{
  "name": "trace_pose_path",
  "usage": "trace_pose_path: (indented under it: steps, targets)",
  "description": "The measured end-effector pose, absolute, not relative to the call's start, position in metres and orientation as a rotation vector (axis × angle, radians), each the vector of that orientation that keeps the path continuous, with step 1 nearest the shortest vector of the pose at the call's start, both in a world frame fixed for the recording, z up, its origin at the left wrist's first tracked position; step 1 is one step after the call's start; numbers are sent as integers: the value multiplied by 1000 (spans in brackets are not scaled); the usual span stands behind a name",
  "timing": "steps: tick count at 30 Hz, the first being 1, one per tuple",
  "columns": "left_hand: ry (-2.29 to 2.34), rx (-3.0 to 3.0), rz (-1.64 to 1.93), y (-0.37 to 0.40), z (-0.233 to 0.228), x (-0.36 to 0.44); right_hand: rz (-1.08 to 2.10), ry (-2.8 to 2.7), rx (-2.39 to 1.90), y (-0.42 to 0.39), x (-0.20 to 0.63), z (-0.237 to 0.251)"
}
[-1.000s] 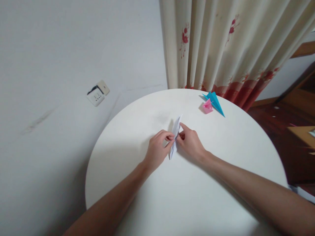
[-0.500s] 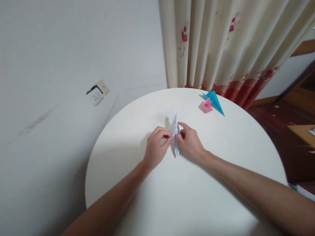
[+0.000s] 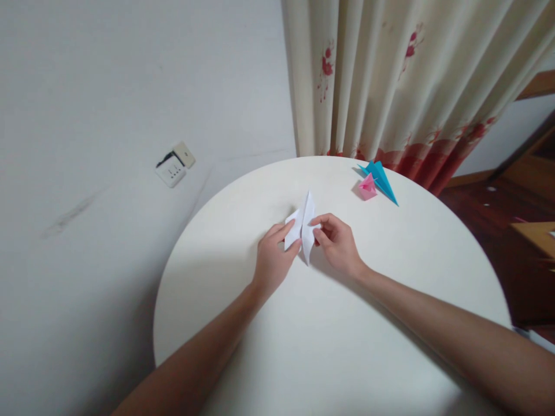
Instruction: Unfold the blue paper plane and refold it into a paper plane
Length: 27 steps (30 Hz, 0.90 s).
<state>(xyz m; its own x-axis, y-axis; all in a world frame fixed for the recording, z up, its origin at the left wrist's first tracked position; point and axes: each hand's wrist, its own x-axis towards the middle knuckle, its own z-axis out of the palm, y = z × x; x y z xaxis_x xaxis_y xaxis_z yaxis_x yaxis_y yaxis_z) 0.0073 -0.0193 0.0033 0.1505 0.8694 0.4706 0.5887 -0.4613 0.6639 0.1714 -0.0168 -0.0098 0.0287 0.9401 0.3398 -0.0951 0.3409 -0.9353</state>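
Between my hands, over the middle of the white round table point(image 3: 243, 190), is a folded white paper point(image 3: 307, 225) with pointed ends toward and away from me and flaps out to both sides. My left hand point(image 3: 274, 251) grips its left flap, fingers on top and thumb at the near edge. Thumb and index finger of my right hand point(image 3: 338, 240) pinch the flap on the right; the other fingers are curled beneath and partly hidden.
Toward the table's back right lie a blue paper plane point(image 3: 382, 182) and a small pink folded paper point(image 3: 367, 188), close together. A curtain point(image 3: 368, 86) hangs behind the table. A wall socket point(image 3: 171, 170) is on the left wall.
The white paper was narrow and edge-on; now its side flaps are spread out flatter. My left fingers have moved from a pinch at its middle to the left flap.
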Motion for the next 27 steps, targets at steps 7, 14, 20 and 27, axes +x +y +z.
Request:
trace_pose_path:
  steps: [7,14,20,27]
  targets:
    - [1545,2164,1287,-21,4,8,927,-1437,-920,-19,172,-14]
    - [1516,2212,1314,-17,6,5,722,-1626,-952,-30,172,-3]
    - [1382,2193,1406,-16,9,5,560,-1628,-1200,-28,171,-4]
    - [1120,2310,1444,-28,9,12,468,-1580,-1457,-29,171,4]
